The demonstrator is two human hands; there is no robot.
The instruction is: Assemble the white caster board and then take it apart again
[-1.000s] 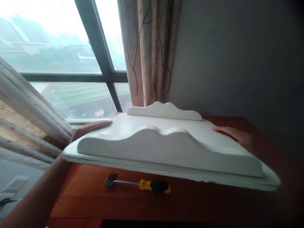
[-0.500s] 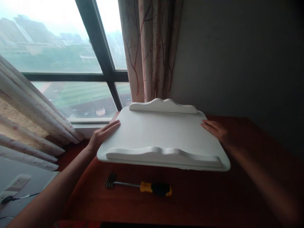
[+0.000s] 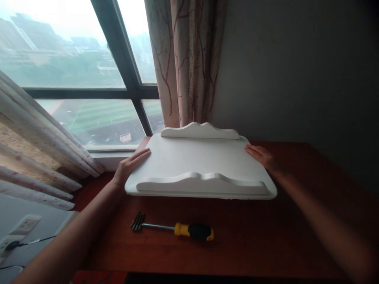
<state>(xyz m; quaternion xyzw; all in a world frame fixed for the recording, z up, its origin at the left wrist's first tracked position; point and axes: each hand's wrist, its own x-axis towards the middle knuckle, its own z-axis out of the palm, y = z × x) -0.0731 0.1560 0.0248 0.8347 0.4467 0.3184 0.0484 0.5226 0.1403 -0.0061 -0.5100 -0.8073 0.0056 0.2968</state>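
Note:
A white board [image 3: 201, 157] with two wavy-edged rails, one along its far edge and one along its near edge, spans the middle of the view. My left hand [image 3: 132, 163] holds its left edge, fingers lying over the top. At the right edge, my right hand [image 3: 262, 156] grips the board the same way. In front of the board, a screwdriver [image 3: 194, 231] with a yellow and black handle lies on the reddish-brown table [image 3: 237, 252]. Several small metal screws [image 3: 137, 221] lie at the screwdriver's tip.
A window [image 3: 100, 118] and patterned curtains [image 3: 186, 63] stand behind and to the left. On the lower left is a wall socket [image 3: 28, 225] with a black plug and cable. A dark grey wall [image 3: 290, 79] rises behind the table.
The board's near edge has moved away from me and sits higher in view. Both hands still hold its sides, the right hand now slightly further left. The screwdriver and screws have not moved.

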